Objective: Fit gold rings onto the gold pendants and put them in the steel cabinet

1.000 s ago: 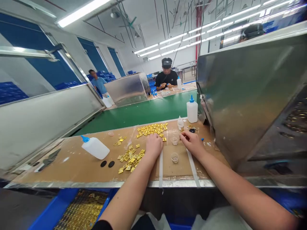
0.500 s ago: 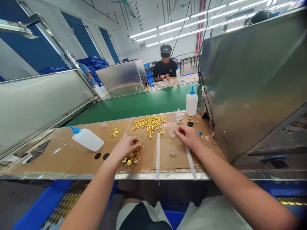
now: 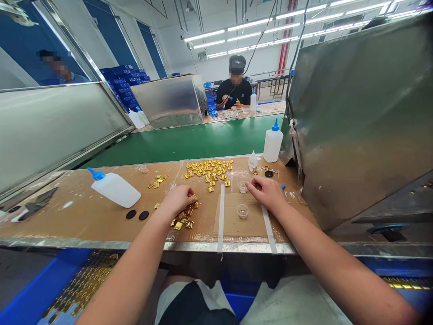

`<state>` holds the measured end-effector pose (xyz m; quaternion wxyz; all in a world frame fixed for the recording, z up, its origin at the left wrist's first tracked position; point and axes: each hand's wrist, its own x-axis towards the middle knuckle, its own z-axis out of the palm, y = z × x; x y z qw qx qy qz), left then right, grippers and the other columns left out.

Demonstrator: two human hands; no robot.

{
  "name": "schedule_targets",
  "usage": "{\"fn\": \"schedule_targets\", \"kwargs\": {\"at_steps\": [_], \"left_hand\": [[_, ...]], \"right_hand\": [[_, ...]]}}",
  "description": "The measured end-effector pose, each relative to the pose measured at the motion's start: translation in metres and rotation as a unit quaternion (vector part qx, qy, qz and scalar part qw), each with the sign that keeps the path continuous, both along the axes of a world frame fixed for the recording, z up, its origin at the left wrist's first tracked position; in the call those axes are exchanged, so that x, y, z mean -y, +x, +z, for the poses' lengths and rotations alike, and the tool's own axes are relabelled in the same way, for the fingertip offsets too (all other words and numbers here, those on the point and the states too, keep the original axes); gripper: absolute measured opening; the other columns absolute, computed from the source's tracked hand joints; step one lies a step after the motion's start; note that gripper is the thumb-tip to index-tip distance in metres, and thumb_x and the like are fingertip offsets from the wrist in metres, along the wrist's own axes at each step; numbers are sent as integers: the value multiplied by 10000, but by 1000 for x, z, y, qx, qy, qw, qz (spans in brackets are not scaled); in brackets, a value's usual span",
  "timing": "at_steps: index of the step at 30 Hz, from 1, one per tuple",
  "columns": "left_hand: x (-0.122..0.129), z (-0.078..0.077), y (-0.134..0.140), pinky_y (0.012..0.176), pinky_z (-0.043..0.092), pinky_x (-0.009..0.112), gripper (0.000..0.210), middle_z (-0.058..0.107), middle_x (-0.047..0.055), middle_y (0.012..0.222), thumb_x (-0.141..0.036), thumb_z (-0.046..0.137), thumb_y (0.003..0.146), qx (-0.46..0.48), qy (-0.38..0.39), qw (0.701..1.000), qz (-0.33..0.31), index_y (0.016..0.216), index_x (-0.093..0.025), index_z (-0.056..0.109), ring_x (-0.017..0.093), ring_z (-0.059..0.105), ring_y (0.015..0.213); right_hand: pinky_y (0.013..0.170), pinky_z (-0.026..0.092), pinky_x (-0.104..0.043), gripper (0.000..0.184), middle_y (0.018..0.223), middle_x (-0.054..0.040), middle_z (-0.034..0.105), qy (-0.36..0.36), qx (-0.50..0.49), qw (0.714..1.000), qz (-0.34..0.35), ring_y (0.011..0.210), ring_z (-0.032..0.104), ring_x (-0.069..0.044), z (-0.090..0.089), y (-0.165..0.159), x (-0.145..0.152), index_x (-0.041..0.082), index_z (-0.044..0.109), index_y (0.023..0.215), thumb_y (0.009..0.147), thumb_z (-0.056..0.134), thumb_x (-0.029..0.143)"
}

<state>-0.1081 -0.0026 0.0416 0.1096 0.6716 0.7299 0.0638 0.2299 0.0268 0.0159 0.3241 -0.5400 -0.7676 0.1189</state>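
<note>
My left hand (image 3: 178, 199) is at the upper edge of the near pile of small gold-coloured metal pieces (image 3: 185, 216). Its fingers are pinched together, with a gold piece (image 3: 194, 197) at their tips. My right hand (image 3: 265, 190) hovers at the right side of a brown cardboard sheet (image 3: 233, 228), thumb and fingers curled together; whatever they hold is hidden. Just left of these fingertips stands a small clear cup (image 3: 242, 188). Another clear cup (image 3: 242, 211) sits on the cardboard. Farther back lies a larger spread of gold pieces (image 3: 209, 169).
A white bottle with blue nozzle (image 3: 117, 189) lies at left, near black discs (image 3: 131, 214). Another bottle (image 3: 273, 144) stands at back right beside a small dropper bottle (image 3: 252, 160). A metal panel (image 3: 358, 117) bounds the right. Beyond the green belt (image 3: 189, 141) sits a co-worker (image 3: 237, 90).
My left hand has shifted slightly left and stays over the near pile. My right hand holds nearly the same place. The view has tilted a little; the co-worker's hands have moved apart.
</note>
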Motion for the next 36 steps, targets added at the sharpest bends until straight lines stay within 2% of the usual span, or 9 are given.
{"fn": "schedule_targets", "kwargs": {"at_steps": [3,6,11,14,17,21,24,29,36], "left_hand": [[-1,5,-2,583,377,300,186,711,33,707,-378,740,759,37,-14,999,-13,711,-203,699,212,626,661],[5,12,16,589,398,276,313,695,21,743,-504,640,869,132,33,990,-41,816,-202,701,175,599,664],[0,13,87,501,397,225,336,744,47,821,-514,603,936,452,133,879,-76,987,-188,669,104,533,530],[-16,2,125,462,401,219,362,766,82,795,-479,672,897,541,154,825,-57,1025,-142,710,92,533,474],[-31,-13,142,452,435,226,451,787,140,876,-452,660,896,580,152,800,-30,1167,-92,693,123,616,512],[-38,-30,141,728,588,292,446,763,191,1151,-362,707,855,576,154,801,-50,1216,-102,668,229,757,938],[-37,-37,137,1038,532,393,582,710,154,1310,-244,776,784,509,155,838,-123,1336,-170,608,268,670,1229],[-38,-44,142,1056,533,423,683,632,116,1438,-107,698,813,329,156,906,-218,1457,-232,507,247,694,1174],[-36,-48,144,1045,531,421,660,643,91,1422,-106,629,885,218,219,909,-280,1505,-246,449,263,671,1208]], "right_hand": [[583,234,-283,387,661,-4,628,0,12,1000,-4,644,546,-172,-1,-2,-1,217,576,704,930,562,531],[585,226,-283,395,676,-15,653,-5,27,1000,-5,659,566,-177,-3,-3,-2,213,596,693,931,570,527],[581,207,-284,392,673,-17,663,-7,52,999,-1,650,565,-173,-4,-5,-3,213,603,688,938,564,513],[579,195,-290,359,686,-17,671,-2,72,997,7,645,560,-166,-3,-6,-2,213,605,701,950,558,468],[578,184,-290,325,704,-14,681,1,87,996,10,648,561,-161,-3,-6,-2,213,608,721,956,558,432],[584,180,-287,302,714,-6,690,2,85,996,10,660,566,-158,-6,-6,-4,213,606,727,956,560,404],[586,185,-284,270,714,-1,691,-3,74,997,9,657,559,-153,-8,-7,-5,213,608,724,939,575,373],[585,190,-286,253,700,-4,677,-12,62,998,6,645,541,-153,-8,-7,-7,211,619,719,923,586,358],[591,195,-289,256,701,-3,654,25,39,999,20,640,522,-151,-6,-5,-6,211,603,745,954,550,349]]}}
